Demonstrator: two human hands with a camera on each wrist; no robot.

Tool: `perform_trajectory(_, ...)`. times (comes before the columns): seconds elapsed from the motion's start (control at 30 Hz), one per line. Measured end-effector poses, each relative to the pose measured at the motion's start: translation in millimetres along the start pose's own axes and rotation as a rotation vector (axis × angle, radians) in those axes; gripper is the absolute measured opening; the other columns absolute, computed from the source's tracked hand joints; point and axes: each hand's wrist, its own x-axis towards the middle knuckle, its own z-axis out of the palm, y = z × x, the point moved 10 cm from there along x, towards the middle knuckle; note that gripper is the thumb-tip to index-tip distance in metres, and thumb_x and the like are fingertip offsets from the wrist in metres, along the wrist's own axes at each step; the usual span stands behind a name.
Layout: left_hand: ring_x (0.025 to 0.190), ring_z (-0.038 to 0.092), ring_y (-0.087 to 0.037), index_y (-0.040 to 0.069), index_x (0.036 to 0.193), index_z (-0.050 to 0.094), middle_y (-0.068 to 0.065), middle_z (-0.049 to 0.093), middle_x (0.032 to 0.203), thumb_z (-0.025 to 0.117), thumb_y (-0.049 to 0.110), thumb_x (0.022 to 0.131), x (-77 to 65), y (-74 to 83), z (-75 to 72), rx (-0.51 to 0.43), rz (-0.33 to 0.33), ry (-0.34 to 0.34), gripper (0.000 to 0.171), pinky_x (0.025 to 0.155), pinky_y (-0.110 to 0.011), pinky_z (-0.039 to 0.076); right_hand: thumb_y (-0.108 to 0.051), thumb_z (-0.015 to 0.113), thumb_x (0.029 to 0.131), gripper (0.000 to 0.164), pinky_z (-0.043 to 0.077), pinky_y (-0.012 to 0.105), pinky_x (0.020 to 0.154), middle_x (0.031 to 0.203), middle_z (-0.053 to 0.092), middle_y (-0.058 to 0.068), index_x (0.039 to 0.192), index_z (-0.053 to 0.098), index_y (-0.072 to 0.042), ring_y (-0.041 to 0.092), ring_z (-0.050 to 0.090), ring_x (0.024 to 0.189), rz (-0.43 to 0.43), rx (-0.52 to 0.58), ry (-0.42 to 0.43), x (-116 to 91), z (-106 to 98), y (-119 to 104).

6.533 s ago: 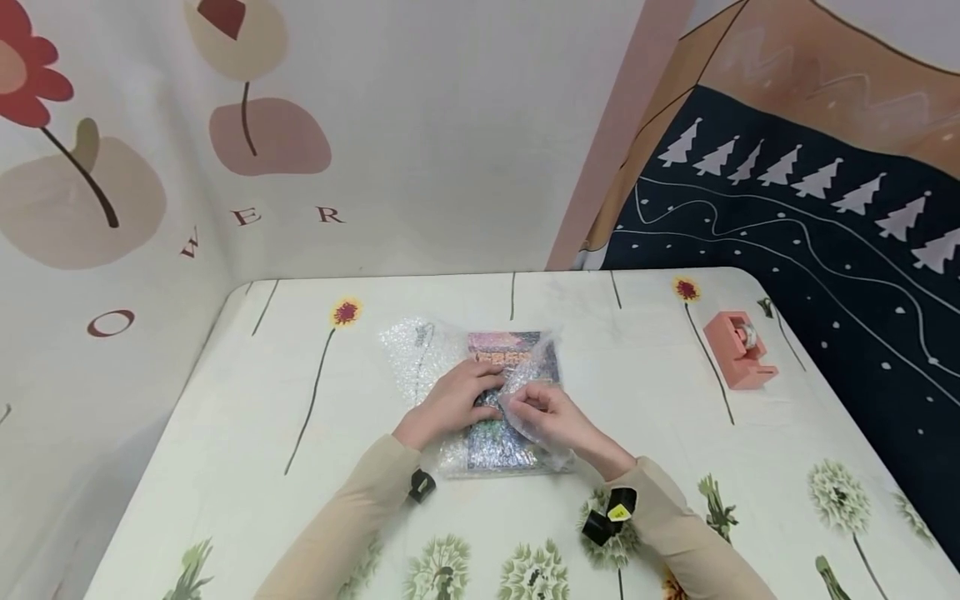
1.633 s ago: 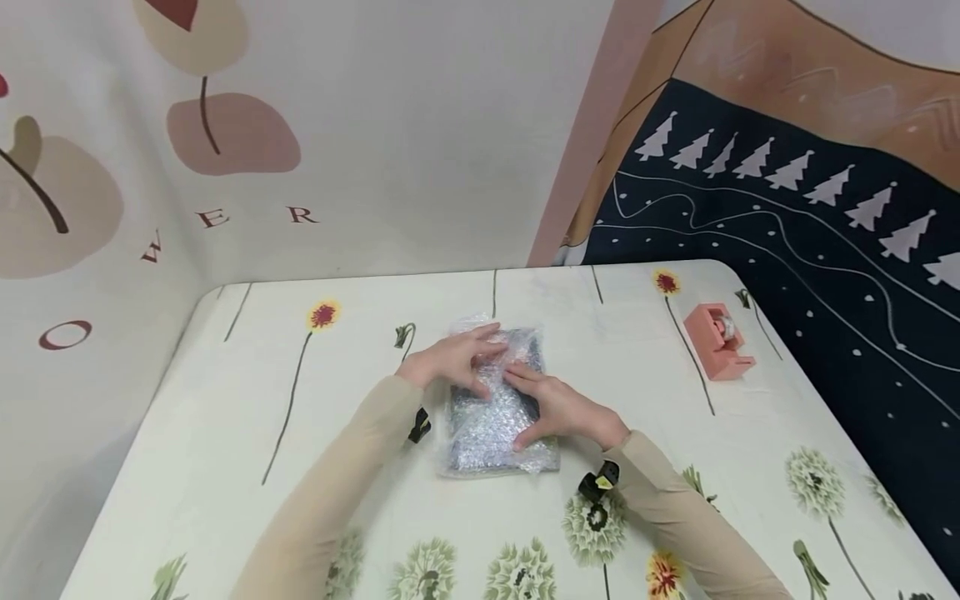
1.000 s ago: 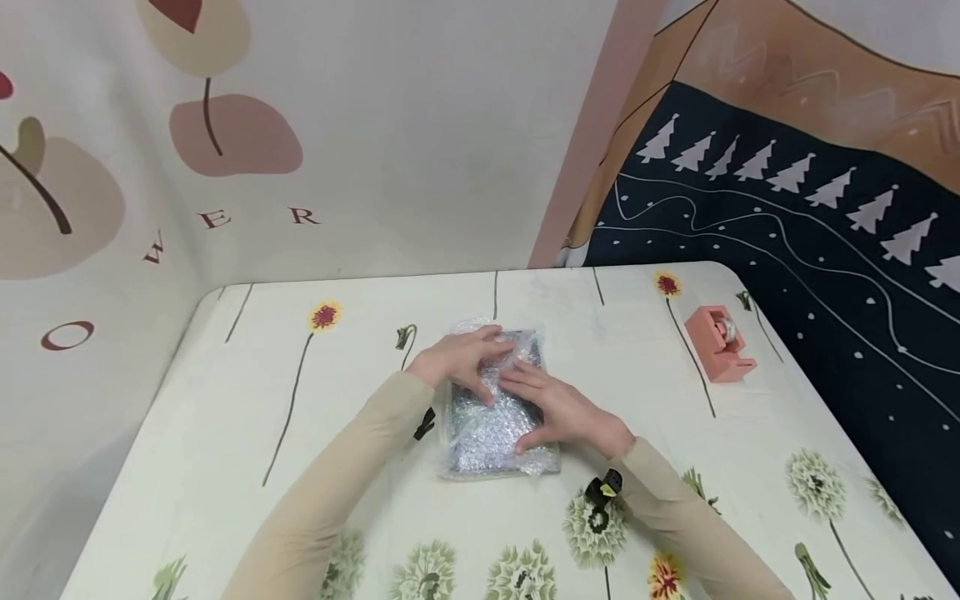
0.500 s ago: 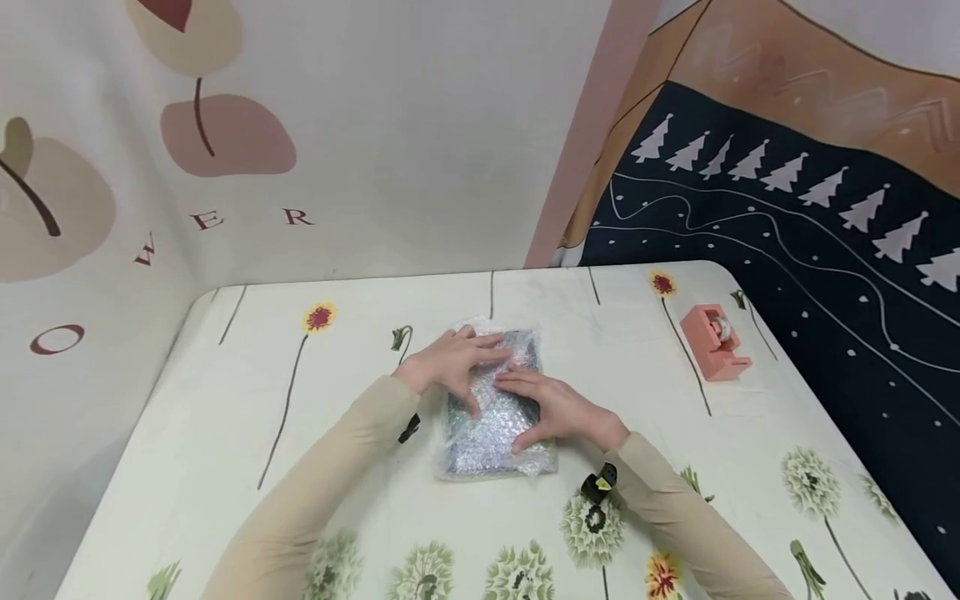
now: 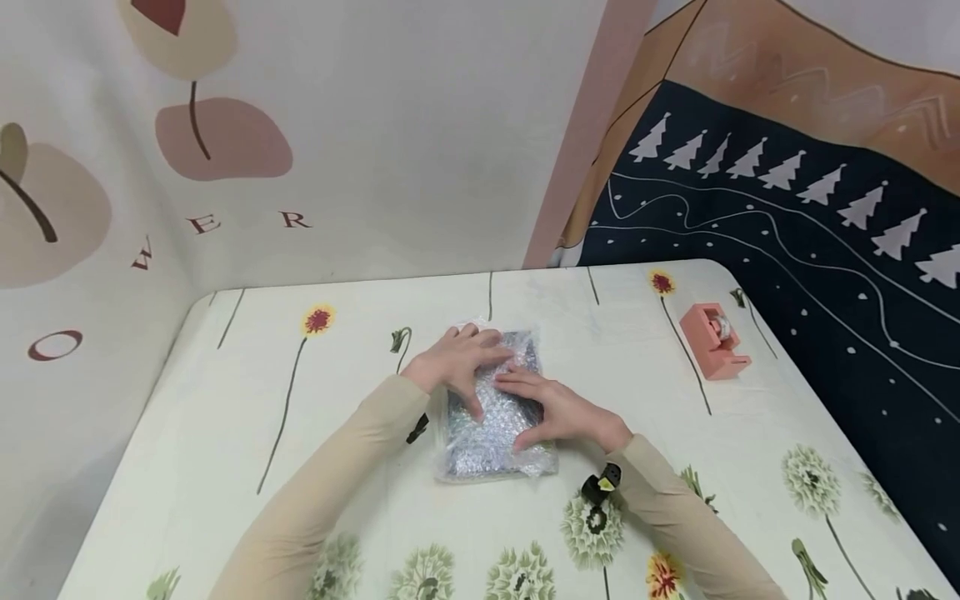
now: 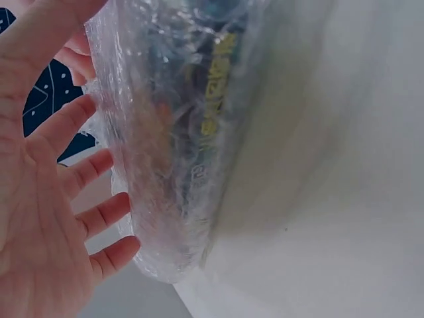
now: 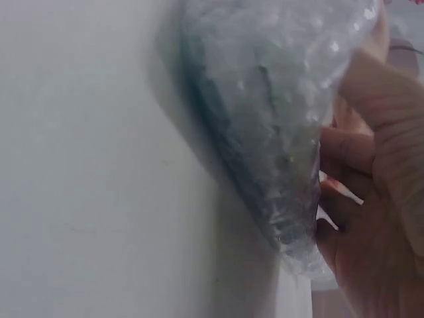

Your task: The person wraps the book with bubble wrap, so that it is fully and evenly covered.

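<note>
A book wrapped in bubble wrap point(image 5: 487, 450) lies flat on the table in the head view. Yellow lettering on its spine point(image 6: 217, 93) shows through the wrap in the left wrist view. My left hand point(image 5: 457, 362) rests on its upper left part, fingers spread and thumb pointing toward me. On the right side, my right hand point(image 5: 561, 408) lies with its fingertips on top of the wrap and its thumb lower down. In the right wrist view, the wrapped book point(image 7: 265, 99) sits beside the fingers of the right hand point(image 7: 377, 192). Neither hand pinches anything.
A pink tape dispenser point(image 5: 711, 340) with a roll of tape stands at the right of the table. The flower-print tablecloth point(image 5: 360, 517) covers the table. A patterned wall hanging point(image 5: 420, 150) rises behind the far edge.
Earlier, loose bubble wrap spread out to the left and my right hand held a flap over the exposed cover. Now the wrap covers the book. Lately my left hand has shifted slightly on it.
</note>
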Motion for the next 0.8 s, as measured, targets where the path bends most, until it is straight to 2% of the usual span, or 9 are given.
perform_trajectory(0.1, 0.131, 0.027, -0.028, 0.029, 0.146, 0.032, -0.005, 0.024, 0.153, 0.081, 0.063, 0.049, 1.1, -1.1, 1.0, -0.019, -0.004, -0.003, 0.115, 0.107, -0.052, 0.023, -0.028, 0.075, 0.079, 0.067, 0.027, 0.048, 0.108, 0.14, 0.045, 0.017, 0.133, 0.049, 0.003, 0.033, 0.036, 0.132, 0.024, 0.065, 0.076, -4, -11, 2)
perform_trajectory(0.23, 0.132, 0.026, -0.03, 0.03, 0.146, 0.033, -0.005, 0.023, 0.154, 0.081, 0.064, 0.049, 0.7, -2.3, 1.4, -0.031, -0.001, 0.011, 0.113, 0.106, -0.05, 0.024, -0.006, 0.072, 0.08, 0.047, 0.037, 0.046, 0.102, 0.126, 0.056, 0.021, 0.122, 0.056, 0.007, 0.036, 0.05, 0.119, 0.051, 0.095, 0.285, -16, -40, 6)
perform_trajectory(0.33, 0.132, 0.025, -0.03, 0.03, 0.146, 0.034, -0.005, 0.023, 0.154, 0.08, 0.064, 0.05, -0.3, -3.0, 1.1, -0.04, 0.005, 0.027, 0.112, 0.103, -0.045, 0.027, 0.009, 0.069, 0.076, 0.038, 0.045, 0.046, 0.094, 0.113, 0.061, 0.025, 0.112, 0.059, 0.012, 0.039, 0.057, 0.106, 0.084, 0.092, 0.46, -33, -69, 8)
perform_trajectory(0.43, 0.133, 0.024, -0.031, 0.029, 0.146, 0.034, -0.005, 0.022, 0.154, 0.08, 0.063, 0.051, -2.0, -3.4, 0.8, -0.066, 0.013, 0.042, 0.111, 0.101, -0.044, 0.027, 0.017, 0.066, 0.074, 0.032, 0.049, 0.045, 0.086, 0.105, 0.063, 0.028, 0.105, 0.061, 0.015, 0.043, 0.058, 0.096, 0.135, 0.069, 0.602, -53, -100, 7)
perform_trajectory(0.53, 0.133, 0.024, -0.032, 0.029, 0.146, 0.034, -0.005, 0.022, 0.154, 0.08, 0.063, 0.051, -3.2, -3.5, 0.8, -0.086, 0.023, 0.055, 0.11, 0.101, -0.045, 0.027, 0.022, 0.064, 0.073, 0.027, 0.053, 0.037, 0.081, 0.097, 0.063, 0.031, 0.099, 0.062, 0.018, 0.041, 0.059, 0.089, 0.188, 0.015, 0.724, -77, -128, 7)
perform_trajectory(0.63, 0.132, 0.025, -0.031, 0.028, 0.146, 0.034, -0.005, 0.022, 0.154, 0.08, 0.062, 0.052, -3.8, -3.8, 1.0, -0.096, 0.03, 0.065, 0.11, 0.1, -0.044, 0.027, 0.019, 0.063, 0.076, 0.021, 0.052, 0.021, 0.075, 0.093, 0.063, 0.031, 0.097, 0.063, 0.018, 0.024, 0.062, 0.084, 0.309, -0.041, 0.869, -111, -152, 26)
perform_trajectory(0.73, 0.132, 0.024, -0.031, 0.027, 0.145, 0.035, -0.005, 0.022, 0.154, 0.08, 0.062, 0.052, -3.8, -4.2, 1.5, -0.102, 0.032, 0.07, 0.109, 0.1, -0.044, 0.027, 0.01, 0.061, 0.084, 0.013, 0.043, 0.009, 0.067, 0.088, 0.064, 0.027, 0.095, 0.064, 0.015, -0.002, 0.056, 0.075, 0.517, -0.134, 1.047, -156, -174, 56)
perform_trajectory(0.8, 0.133, 0.024, -0.032, 0.027, 0.145, 0.036, -0.005, 0.022, 0.154, 0.081, 0.061, 0.052, -3.4, -3.6, 1.2, -0.107, 0.032, 0.071, 0.109, 0.1, -0.044, 0.027, -0.001, 0.059, 0.088, 0.015, 0.037, 0.008, 0.062, 0.076, 0.065, 0.008, 0.093, 0.065, 0.012, -0.013, 0.047, 0.068, 0.679, -0.192, 1.165, -190, -188, 75)
